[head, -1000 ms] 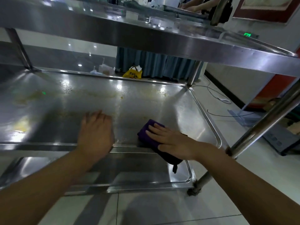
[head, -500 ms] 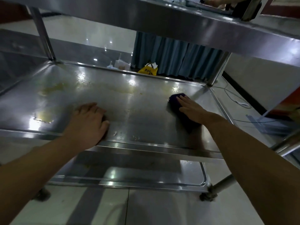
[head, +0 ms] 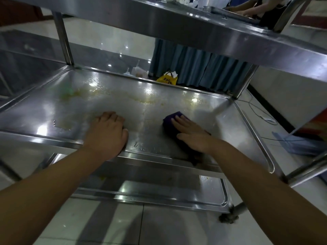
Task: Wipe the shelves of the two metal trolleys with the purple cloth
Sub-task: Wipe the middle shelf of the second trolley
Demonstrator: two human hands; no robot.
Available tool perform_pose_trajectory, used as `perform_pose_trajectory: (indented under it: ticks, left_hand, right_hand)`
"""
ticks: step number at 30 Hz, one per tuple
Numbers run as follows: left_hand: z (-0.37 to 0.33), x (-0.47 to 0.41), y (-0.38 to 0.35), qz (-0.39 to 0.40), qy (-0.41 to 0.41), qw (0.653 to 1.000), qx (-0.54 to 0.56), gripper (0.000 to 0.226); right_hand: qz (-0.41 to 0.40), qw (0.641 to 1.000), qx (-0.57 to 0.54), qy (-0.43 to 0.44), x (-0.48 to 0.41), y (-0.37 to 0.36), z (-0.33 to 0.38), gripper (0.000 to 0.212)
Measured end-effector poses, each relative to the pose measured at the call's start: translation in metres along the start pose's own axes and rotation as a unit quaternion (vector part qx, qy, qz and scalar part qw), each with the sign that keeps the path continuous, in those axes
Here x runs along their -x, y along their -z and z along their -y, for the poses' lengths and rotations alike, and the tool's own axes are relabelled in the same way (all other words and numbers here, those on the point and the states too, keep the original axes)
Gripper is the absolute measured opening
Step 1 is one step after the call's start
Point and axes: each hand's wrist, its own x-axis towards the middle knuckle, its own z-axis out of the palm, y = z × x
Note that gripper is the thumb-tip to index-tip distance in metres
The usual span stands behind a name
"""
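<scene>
Where beneath right hand (head: 192,137), cloth (head: 170,119) hidden.

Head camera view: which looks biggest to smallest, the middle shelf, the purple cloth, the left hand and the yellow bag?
1. middle shelf
2. left hand
3. purple cloth, partly hidden under the right hand
4. yellow bag, farther off, so true size unsure

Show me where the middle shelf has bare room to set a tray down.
Bare metal lies right of the purple cloth, up to the rim of the middle shelf, and left of the left hand, though smears mark that side. The front centre is crowded: the left hand and the right hand, which presses the cloth.
</scene>
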Motion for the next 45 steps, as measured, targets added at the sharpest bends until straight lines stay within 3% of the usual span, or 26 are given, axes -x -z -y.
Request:
perform_pose_trajectory:
  ticks: [7,13,19,22,29,35,38,41,45]
  left_hand:
    - [0.001,0.002,0.001,0.004,0.012,1.000,0.016,0.056]
    - [0.000,0.003,-0.001,0.005,0.014,1.000,0.001,0.057]
    - [0.002,0.002,-0.005,-0.007,0.012,1.000,-0.002,0.054]
    - [0.003,0.003,-0.005,-0.012,-0.001,1.000,-0.001,0.054]
    - [0.001,0.000,-0.004,-0.031,-0.007,0.999,-0.027,0.063]
    - [0.000,0.002,-0.002,-0.032,-0.002,0.998,-0.057,0.048]
    - [-0.001,0.003,0.002,-0.037,0.000,0.998,-0.052,0.048]
    - [-0.001,0.004,0.005,-0.044,0.010,0.999,-0.022,0.049]
    - [0.005,0.009,0.012,-0.069,0.058,0.994,0.063,0.049]
  right_hand:
    - [0.046,0.984,-0.066,0.161,0.037,-0.009,0.063,0.061]
    - [0.054,0.981,-0.065,0.175,0.029,-0.006,0.057,0.057]
    - [-0.012,0.998,0.016,0.065,-0.024,0.011,0.021,0.054]
    - [-0.040,0.987,0.142,0.060,-0.052,0.016,-0.007,0.043]
    - [-0.024,0.971,0.240,-0.012,-0.088,0.028,-0.031,0.039]
    - [-0.017,0.976,0.218,-0.008,-0.086,0.027,-0.019,0.038]
    - [-0.028,0.990,0.137,0.031,-0.074,0.020,0.014,0.046]
    - [-0.010,0.999,0.008,0.031,-0.061,0.012,0.052,0.055]
    - [0.015,0.995,-0.006,0.097,-0.043,0.005,0.091,0.057]
